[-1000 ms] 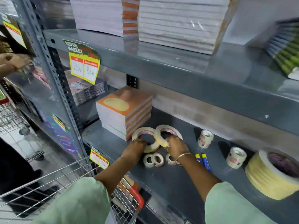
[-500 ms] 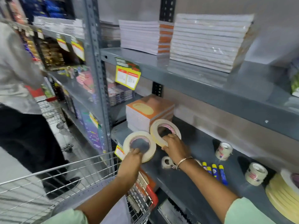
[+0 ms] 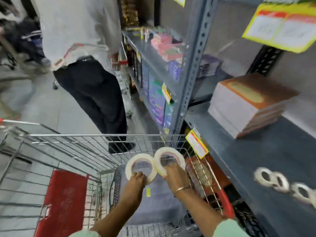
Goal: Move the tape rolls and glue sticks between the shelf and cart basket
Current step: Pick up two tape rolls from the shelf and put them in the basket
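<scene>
Each hand, left hand [image 3: 136,178] and right hand [image 3: 172,172], is clamped on a tape roll [image 3: 141,165] over the cart basket [image 3: 95,151]; the next move is lowering and letting go.

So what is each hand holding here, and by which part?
Left hand holds one large tape roll by its near rim; right hand holds another likewise, over the cart basket.

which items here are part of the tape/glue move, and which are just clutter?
In play:
left hand holding a large tape roll
right hand holding a second large roll
cart basket
small tape rolls on the shelf

Clutter:
stacked notebooks
price tag
bystander
</scene>
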